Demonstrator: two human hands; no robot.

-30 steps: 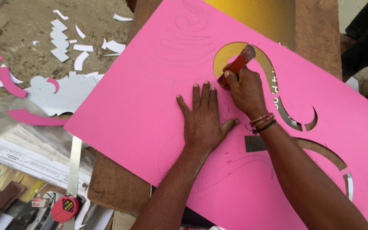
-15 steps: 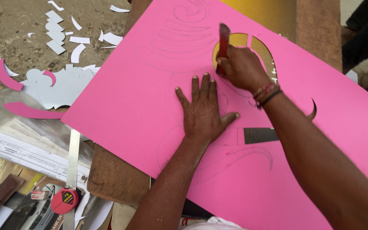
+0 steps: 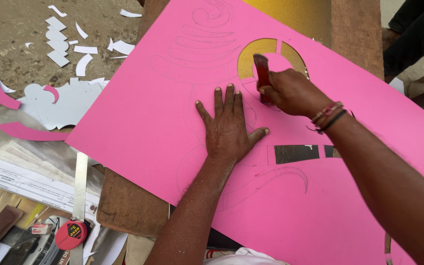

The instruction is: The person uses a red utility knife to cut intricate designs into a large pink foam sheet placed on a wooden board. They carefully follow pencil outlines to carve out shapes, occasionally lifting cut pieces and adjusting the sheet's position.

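Right hand (image 3: 290, 92) fisted around a red-handled cutter (image 3: 262, 73), blade end down on the pink sheet (image 3: 163, 122), at the rim of a curved cut-out just above the grip. Left hand (image 3: 227, 128) just beside it, lower left, flat with fingers spread, pressing the sheet. Steel ruler (image 3: 80, 181) and red tape measure (image 3: 70, 234) well apart, lower left.

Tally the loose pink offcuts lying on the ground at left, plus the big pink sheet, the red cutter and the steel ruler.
Pink offcuts: 4 (first at)
Pink sheet: 1
Red cutter, gripped in the right hand: 1
Steel ruler: 1
Total: 7
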